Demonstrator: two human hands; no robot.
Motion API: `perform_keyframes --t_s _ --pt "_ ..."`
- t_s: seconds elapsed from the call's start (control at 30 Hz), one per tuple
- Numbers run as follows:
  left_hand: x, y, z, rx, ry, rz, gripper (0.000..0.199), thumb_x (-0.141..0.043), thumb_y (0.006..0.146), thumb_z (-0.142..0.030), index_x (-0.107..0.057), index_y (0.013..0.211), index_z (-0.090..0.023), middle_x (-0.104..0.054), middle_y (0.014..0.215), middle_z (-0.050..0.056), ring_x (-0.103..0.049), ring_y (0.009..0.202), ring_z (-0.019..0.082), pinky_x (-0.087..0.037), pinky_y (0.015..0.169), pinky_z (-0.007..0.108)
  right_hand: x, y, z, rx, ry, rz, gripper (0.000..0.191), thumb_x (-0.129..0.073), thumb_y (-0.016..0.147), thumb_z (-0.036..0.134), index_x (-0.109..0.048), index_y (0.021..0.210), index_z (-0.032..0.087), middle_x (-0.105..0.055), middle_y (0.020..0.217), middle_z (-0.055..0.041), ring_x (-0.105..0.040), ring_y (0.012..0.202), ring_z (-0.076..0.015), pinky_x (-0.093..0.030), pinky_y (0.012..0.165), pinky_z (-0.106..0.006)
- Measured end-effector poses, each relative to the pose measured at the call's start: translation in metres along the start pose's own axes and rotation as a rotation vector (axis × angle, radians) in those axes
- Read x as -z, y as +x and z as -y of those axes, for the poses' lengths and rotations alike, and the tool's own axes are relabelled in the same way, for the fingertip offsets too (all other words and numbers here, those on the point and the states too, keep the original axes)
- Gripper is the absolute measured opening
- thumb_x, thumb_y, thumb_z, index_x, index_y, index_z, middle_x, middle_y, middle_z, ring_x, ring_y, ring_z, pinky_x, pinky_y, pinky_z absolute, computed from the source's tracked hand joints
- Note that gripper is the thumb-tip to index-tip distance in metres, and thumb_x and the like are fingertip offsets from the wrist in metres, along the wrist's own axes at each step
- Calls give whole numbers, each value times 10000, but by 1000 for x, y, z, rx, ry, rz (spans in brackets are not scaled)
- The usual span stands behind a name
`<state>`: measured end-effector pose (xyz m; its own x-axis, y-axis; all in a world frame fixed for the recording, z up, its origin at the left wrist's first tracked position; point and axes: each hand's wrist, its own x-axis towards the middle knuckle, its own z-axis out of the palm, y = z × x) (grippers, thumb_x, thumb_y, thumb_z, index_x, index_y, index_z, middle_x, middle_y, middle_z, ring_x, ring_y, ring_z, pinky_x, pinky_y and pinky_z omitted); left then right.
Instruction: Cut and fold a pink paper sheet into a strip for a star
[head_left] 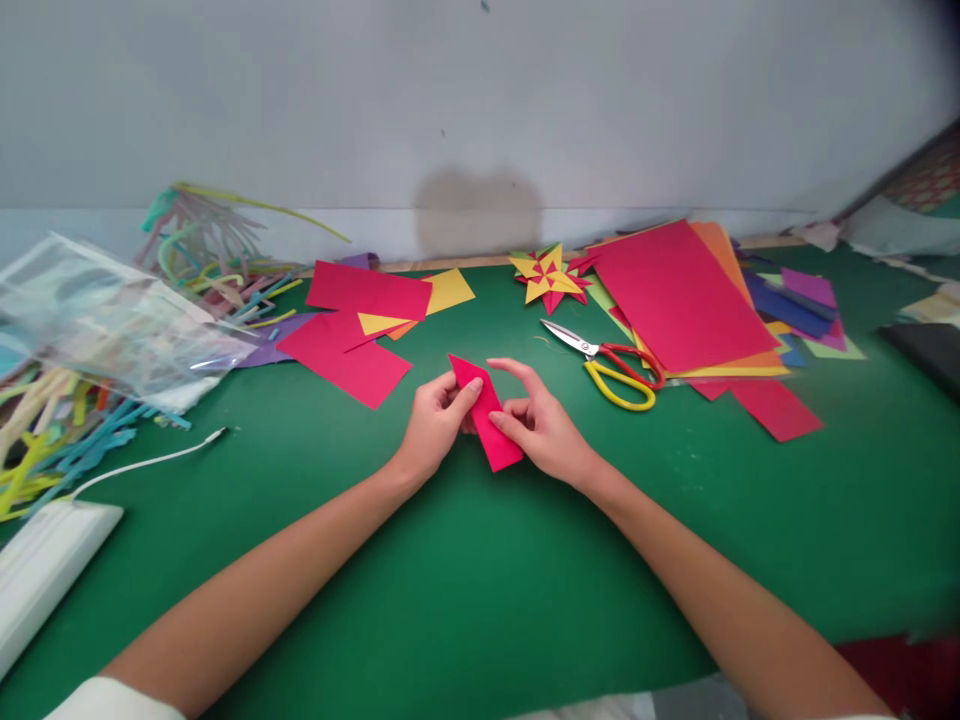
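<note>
A narrow folded piece of red paper (491,432) is held tilted between my two hands over the green table. My left hand (436,420) pinches its upper left edge, thumb on top. At the right edge, my right hand (541,425) grips it with the thumb on its face, while the index finger stretches out above. Just beyond lie cut red sheets (352,350) and a small yellow piece (452,291). To the right of my hands rest scissors (600,360) with one red and one yellow handle. Behind them sits a folded red and yellow paper star (550,277).
Stacked coloured paper, red sheet (679,300) uppermost, lies at the back right, with purple and blue scraps (795,303) beside it. On the left are a clear plastic bag (120,310), tangled coloured strips (97,440) and a white device with a cable (56,560). A wall (480,110) closes the back.
</note>
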<state>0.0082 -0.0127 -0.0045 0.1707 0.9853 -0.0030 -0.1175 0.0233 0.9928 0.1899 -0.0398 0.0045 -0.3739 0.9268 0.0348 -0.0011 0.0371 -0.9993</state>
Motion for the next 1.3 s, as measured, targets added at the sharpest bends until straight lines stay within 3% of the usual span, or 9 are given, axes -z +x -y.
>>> perform_keyframes --t_s 0.07,0.13,0.23,0.4,0.5,0.77,0.97,1.3 --pt "1 2 1 7 -25 -16 336 -772 899 -496 -690 889 -171 -612 631 -25 -532 518 109 -429 482 221 1 0 3 10 -4 19 474 -634 1036 411 -528 1487 309 -473 645 79 -429 530 -123 -348 519 -248" --pt "1 2 1 12 -49 -33 346 -774 898 -500 -679 848 -170 -607 628 -26 -517 509 103 -418 478 220 2 0 4 11 8 43 364 -589 1055 482 -667 1338 267 -566 723 37 -447 534 -108 -355 502 -244" --pt "2 2 1 15 -76 -49 372 -785 884 -510 -660 800 -169 -616 638 -21 -521 526 102 -426 494 219 2 1 3 4 8 96 468 -475 1083 584 -748 1203 223 -685 873 -30 -511 577 -110 -377 492 -238" --pt "1 1 -1 20 -54 -42 396 -787 872 -530 -655 792 -166 -652 663 -7 -553 554 110 -449 516 223 -1 1 -5 -39 119 175 618 -417 1073 666 -738 1258 171 -755 881 -83 -674 701 -167 -536 603 -269" --pt "1 2 -2 30 -29 -38 373 -786 870 -510 -671 806 -162 -672 664 1 -567 544 112 -448 508 223 -3 0 -6 -56 175 161 652 -431 1056 694 -771 1167 148 -783 894 -108 -725 735 -182 -588 683 -304" --pt "8 14 -5 92 -25 -51 357 -789 853 -491 -665 791 -162 -666 611 0 -578 493 115 -460 485 225 -1 1 -2 -51 163 153 667 -516 1007 725 -811 1047 128 -794 891 -115 -751 745 -183 -607 756 -318" --pt "10 15 -6 92 -24 -37 361 -782 868 -489 -662 791 -157 -657 613 -2 -579 497 106 -462 490 215 -2 0 0 -63 188 182 558 -642 977 653 -805 1028 121 -770 805 -88 -739 713 -180 -615 689 -308" --pt "8 13 -6 97 -10 -24 359 -797 856 -479 -660 775 -157 -645 589 -7 -567 485 108 -463 476 218 -5 -1 -4 -145 260 171 569 -643 968 669 -788 952 118 -802 796 -113 -773 698 -201 -640 680 -326"
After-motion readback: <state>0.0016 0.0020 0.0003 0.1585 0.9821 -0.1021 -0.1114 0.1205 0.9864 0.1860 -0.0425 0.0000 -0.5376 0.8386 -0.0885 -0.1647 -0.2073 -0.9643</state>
